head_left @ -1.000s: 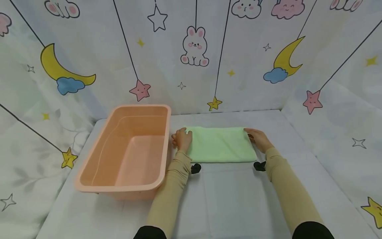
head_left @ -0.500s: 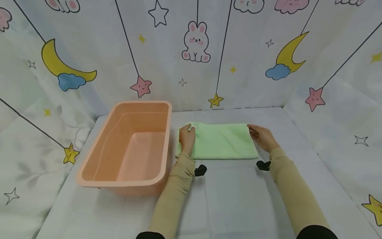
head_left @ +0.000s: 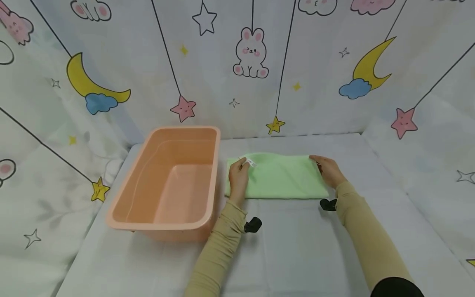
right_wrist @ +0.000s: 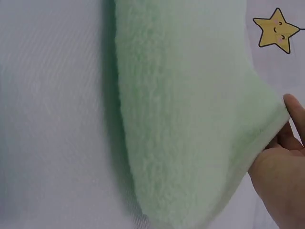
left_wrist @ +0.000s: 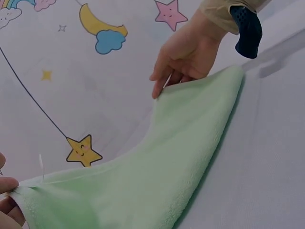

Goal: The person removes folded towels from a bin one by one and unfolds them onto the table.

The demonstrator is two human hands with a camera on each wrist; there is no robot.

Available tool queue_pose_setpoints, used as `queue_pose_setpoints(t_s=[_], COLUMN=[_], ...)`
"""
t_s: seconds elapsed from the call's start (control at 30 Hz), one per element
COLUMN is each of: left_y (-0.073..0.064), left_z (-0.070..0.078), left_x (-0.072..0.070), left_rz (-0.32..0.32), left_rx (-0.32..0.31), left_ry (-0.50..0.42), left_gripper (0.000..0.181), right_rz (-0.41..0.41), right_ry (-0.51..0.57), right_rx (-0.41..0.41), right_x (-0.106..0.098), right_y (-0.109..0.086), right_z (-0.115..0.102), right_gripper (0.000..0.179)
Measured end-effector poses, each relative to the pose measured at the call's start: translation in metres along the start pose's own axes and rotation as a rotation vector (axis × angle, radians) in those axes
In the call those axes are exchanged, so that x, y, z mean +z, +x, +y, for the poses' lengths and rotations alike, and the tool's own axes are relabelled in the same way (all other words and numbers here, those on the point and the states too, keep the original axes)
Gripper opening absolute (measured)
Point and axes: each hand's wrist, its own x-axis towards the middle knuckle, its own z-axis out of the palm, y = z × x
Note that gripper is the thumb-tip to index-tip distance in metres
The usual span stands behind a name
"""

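A light green towel (head_left: 282, 181), folded into a long rectangle, lies across the white table with its far edge lifted. My left hand (head_left: 238, 176) pinches that edge a little in from the left end, where a small white tag (head_left: 250, 162) sticks out by the fingertips. At the far right corner my right hand (head_left: 328, 169) pinches the towel between thumb and fingers. The left wrist view shows the towel's edge sagging between my left hand (left_wrist: 8, 202) and my right hand (left_wrist: 188, 52). Fuzzy pile shows on the towel (right_wrist: 167, 119) in the right wrist view, its corner drawn up by my right hand (right_wrist: 281, 162).
A peach plastic basin (head_left: 163, 226) stands on the table just left of the towel and my left forearm. Its inside shows nothing in it. A white curtain (head_left: 315, 53) printed with stars, moons and a rabbit rises behind the table and along both sides.
My left hand has shifted inward along the towel's far edge from its left corner, and the white tag has come into sight. My right hand keeps to the right corner. The head view has shifted slightly.
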Motion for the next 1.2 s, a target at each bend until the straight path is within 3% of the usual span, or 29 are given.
queue_pose_setpoints(t_s=[0.1,0.2,0.23,0.33,0.47,0.57,0.73,0.9,1.0,1.2], left_y=[-0.001,-0.002,-0.002,-0.006,-0.017,-0.032,-0.061,-0.084,-0.096,-0.115], left_z=[0.003,0.003,0.004,0.007,0.009,0.008,-0.001,-0.012,-0.014,-0.016], left_x=[0.000,-0.002,-0.003,-0.006,-0.010,-0.014,-0.023,-0.038,-0.049,-0.072], left_rz=[0.000,0.023,0.031,0.051,0.031,-0.004,-0.102,-0.185,-0.222,-0.293], left_rx=[0.000,0.008,0.014,0.022,0.007,-0.008,-0.036,-0.085,-0.077,-0.005], left_ry=[0.001,0.001,-0.002,-0.014,-0.044,-0.061,-0.033,0.025,0.059,0.155], left_gripper=[0.040,0.038,0.038,0.037,0.037,0.037,0.038,0.039,0.036,0.033], right_rz=[0.047,0.059,0.060,0.039,0.013,-0.029,-0.089,-0.103,-0.094,-0.069], right_ry=[-0.046,0.327,0.391,0.503,0.745,0.817,0.838,0.771,0.625,0.208], right_rx=[0.018,0.146,0.166,0.144,0.102,0.033,-0.102,-0.141,-0.141,-0.084], right_x=[0.000,0.000,-0.002,-0.007,-0.011,-0.011,-0.008,-0.003,-0.003,-0.006], right_y=[0.001,-0.002,-0.004,-0.013,-0.032,-0.051,-0.083,-0.112,-0.129,-0.161], right_z=[-0.003,-0.010,-0.013,-0.020,-0.025,-0.023,-0.013,-0.003,0.001,0.008], right_gripper=[0.044,0.052,0.056,0.056,0.055,0.053,0.044,0.037,0.039,0.044])
